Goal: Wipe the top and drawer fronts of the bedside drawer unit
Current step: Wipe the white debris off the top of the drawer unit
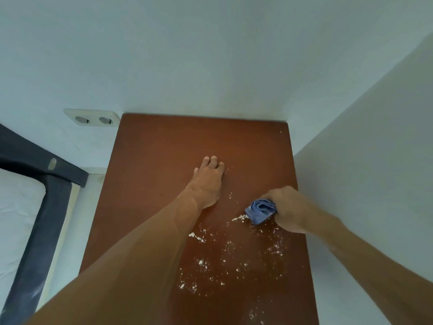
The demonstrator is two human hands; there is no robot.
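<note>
The brown top of the bedside drawer unit [164, 146] fills the middle of the view, seen from above. White crumbs and dust [225, 261] are scattered over its near right part. My left hand [207, 181] lies flat on the top near the centre, fingers together and pointing away from me. My right hand [289, 209] is closed around a bunched blue cloth [260, 211] at the right side of the top, the cloth pressed against a small heap of white crumbs. The drawer fronts are out of sight.
White walls enclose the unit at the back and along its right edge. A double wall socket [93, 118] sits on the back wall to the left. A dark bed frame [46, 184] with a white mattress [16, 219] stands at the left, with a narrow gap beside the unit.
</note>
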